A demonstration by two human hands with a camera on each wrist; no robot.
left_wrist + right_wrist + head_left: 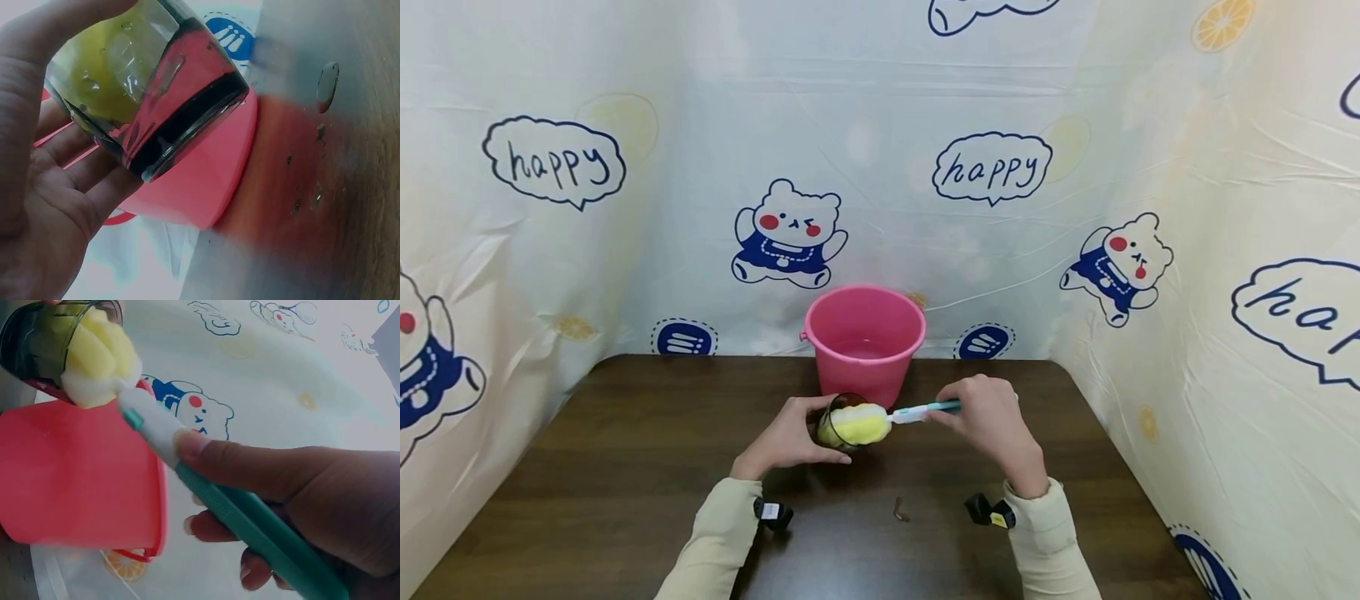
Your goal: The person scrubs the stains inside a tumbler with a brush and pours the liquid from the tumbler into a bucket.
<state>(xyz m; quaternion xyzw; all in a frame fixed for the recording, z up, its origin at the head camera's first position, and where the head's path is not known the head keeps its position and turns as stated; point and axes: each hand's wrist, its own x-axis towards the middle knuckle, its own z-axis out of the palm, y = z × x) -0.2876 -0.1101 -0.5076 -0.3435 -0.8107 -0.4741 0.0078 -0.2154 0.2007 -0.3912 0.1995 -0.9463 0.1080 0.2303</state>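
My left hand (786, 437) grips a dark see-through glass (181, 106), fingers on one side and thumb on the other. The glass is tilted, its mouth turned toward the right hand. My right hand (988, 421) holds a cup brush by its teal and white handle (237, 512), thumb laid along it. The brush's yellow and white sponge head (865, 423) is partly inside the glass, with its handle end outside the mouth. Drops show on the glass wall in the left wrist view. Both hands are above the table, just in front of a pink bucket (868, 380).
The bucket stands at the back of the dark wooden table (625, 467), near the printed curtain (887, 100). A small wet spot (901, 510) lies on the tabletop between the forearms. Curtain also hangs along both sides.
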